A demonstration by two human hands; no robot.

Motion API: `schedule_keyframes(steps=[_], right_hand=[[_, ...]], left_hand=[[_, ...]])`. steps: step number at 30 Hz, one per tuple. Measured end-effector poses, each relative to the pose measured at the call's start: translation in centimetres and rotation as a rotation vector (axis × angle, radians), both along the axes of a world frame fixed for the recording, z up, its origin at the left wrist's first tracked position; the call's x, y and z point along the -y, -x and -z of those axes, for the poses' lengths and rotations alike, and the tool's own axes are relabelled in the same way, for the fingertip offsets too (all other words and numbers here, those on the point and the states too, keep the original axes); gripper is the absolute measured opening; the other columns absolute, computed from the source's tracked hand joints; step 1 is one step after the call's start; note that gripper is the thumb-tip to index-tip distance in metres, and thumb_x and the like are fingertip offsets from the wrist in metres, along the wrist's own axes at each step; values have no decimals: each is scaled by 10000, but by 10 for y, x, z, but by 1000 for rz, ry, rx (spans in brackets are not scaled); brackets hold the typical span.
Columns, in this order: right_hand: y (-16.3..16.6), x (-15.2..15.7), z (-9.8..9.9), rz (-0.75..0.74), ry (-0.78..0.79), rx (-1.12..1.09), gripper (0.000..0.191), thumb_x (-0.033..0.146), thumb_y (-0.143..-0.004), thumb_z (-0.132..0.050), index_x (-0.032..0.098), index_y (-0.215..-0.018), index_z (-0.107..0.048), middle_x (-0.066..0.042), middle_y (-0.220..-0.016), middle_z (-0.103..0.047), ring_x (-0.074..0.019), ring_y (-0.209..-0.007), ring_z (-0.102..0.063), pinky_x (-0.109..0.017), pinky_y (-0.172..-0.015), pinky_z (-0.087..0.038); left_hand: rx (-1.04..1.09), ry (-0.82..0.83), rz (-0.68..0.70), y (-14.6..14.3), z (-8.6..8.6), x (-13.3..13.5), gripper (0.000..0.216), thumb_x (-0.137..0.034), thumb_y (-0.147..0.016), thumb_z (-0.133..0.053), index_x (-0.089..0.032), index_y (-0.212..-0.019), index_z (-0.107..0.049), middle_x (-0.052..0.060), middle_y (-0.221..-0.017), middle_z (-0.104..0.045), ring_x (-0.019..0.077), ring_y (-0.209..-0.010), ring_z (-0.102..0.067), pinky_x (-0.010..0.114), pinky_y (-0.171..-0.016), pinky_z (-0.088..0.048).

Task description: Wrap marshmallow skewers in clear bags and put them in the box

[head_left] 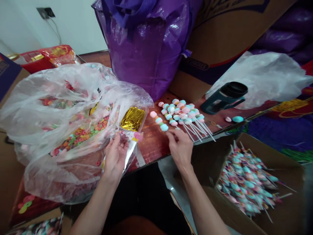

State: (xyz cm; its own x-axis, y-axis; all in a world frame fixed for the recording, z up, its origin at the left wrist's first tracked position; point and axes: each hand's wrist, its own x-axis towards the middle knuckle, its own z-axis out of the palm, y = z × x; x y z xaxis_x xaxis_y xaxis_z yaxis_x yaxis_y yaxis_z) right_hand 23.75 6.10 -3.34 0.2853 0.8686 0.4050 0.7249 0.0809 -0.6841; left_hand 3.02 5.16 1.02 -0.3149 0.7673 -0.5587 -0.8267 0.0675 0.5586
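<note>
At the frame's centre: right hand (pixel 181 147), fingertips pinched on the lower end of a marshmallow skewer (pixel 158 121), its stick hidden. Left of centre: left hand (pixel 116 150), loosely curled, thumb and finger gripping a printed wrapper (pixel 137 135). Gold ties (pixel 133 119) just above. Skewer pile (pixel 184 111) right of centre, near a bottle (pixel 223 98).

Across the left of the frame, on the table (pixel 154 147), a plastic bag (pixel 46 130) with candy rings (pixel 84 132) inside; at its right edge, a packet of twist ties (pixel 133 119), a wrapper (pixel 137 135) before it. Behind, at upper centre, a tote bag (pixel 146 55), a carton (pixel 225 36) to its right. Right of centre, on the table, a bunch of skewers (pixel 183 112), a lone skewer (pixel 158 120) just left, a tumbler (pixel 215 99) right; at lower right, a box (pixel 210 192) with heaped skewers (pixel 249 182) inside.
</note>
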Motion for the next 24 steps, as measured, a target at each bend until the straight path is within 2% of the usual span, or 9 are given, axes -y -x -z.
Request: schedule_keyframes(steps=[2, 4, 8, 16, 24], right_hand=[[0, 32, -4, -40, -39, -191, 140, 302, -908, -634, 202, -846, -710, -29, -819, -702, -204, -780, -621, -344, -772, -471], [2, 59, -9, -78, -72, -281, 103, 284, -905, -660, 210, -850, -707, -12, -806, -691, -188, -767, -628, -326, -747, -481], [7, 88, -17, -168, -147, -211, 64, 200, -911, -660, 224, -877, -708, -3, -798, -691, -173, -755, -619, -321, -717, -464], [-2, 92, -31, -238, -197, 179, 123, 132, -946, -619, 207, -910, -710, -13, -808, -704, -161, -724, -570, -343, -701, -352], [-2, 89, -26, -375, -86, 70, 123, 128, -942, -625, 220, -899, -694, 4, -805, -685, -162, -738, -560, -330, -690, -358]], left_hand=[[-9, -10, -10, 2, 0, 0, 92, -175, -839, -768, -154, -828, -680, -6, -760, -706, 82, -695, -652, 209, -693, -521], [-28, -18, -23, 2, 0, -1, 77, -176, -852, -756, -156, -840, -683, -6, -772, -709, 79, -701, -653, 211, -700, -522], [-85, -59, -38, -3, 1, -2, 121, -188, -820, -791, -159, -833, -674, -1, -837, -726, 82, -763, -667, 220, -739, -525], [-214, -184, 37, -9, 8, 5, 314, -295, -677, -894, -166, -812, -641, -25, -805, -715, 92, -733, -669, 240, -749, -524], [-365, -243, 175, -4, 15, 5, 407, -415, -662, -882, -169, -878, -642, -9, -806, -703, 137, -687, -698, 241, -635, -538]])
